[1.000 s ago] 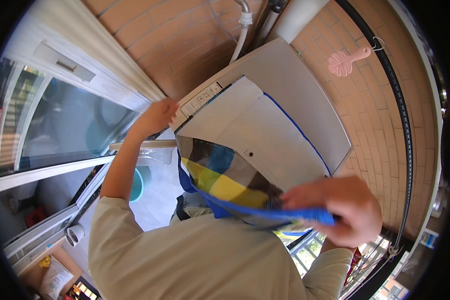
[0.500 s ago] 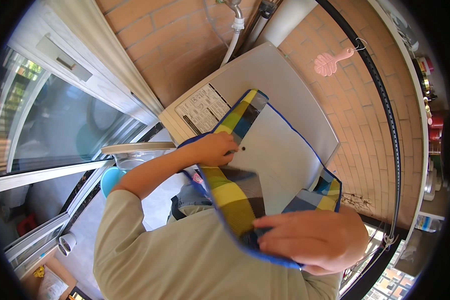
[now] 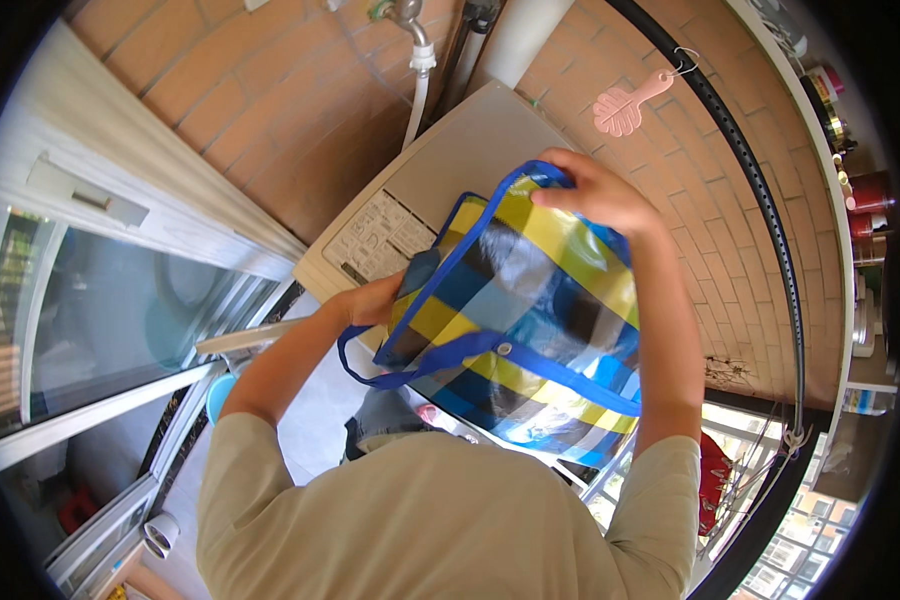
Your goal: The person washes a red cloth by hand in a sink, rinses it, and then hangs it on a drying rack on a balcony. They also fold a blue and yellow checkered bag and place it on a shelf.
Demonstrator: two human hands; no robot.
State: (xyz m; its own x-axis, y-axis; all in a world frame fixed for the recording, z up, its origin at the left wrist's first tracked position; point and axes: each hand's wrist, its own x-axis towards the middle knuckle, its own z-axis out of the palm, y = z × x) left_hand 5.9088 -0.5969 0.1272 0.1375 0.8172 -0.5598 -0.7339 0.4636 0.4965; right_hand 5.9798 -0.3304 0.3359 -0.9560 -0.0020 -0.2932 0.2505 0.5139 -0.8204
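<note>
A large checked bag (image 3: 540, 290) in yellow, blue, brown and grey, with shiny plastic-like fabric and blue trim, is held tilted in front of me. Its blue strap (image 3: 560, 380) runs across the near side, with a round metal-looking fastener on it. My right hand (image 3: 600, 195) grips the far rim, thumb over the near face. My left hand (image 3: 375, 300) holds the bag's left side; its fingertips are hidden by the fabric. Behind and beneath the bag is the flat top of a beige washing machine (image 3: 460, 140), with a printed label (image 3: 380, 235) on its left part.
A tap with a white hose (image 3: 420, 75) is on the brick wall behind the machine. On the right, a pink leaf-shaped paddle (image 3: 625, 105) hangs from a black pole (image 3: 760, 180), near shelves of jars. A sliding glass door (image 3: 100, 290) stands to the left.
My right hand has swung from the near right up to the far rim. The bag has turned, so its outer side and blue strap now show. My left hand has moved nearer and leftward.
</note>
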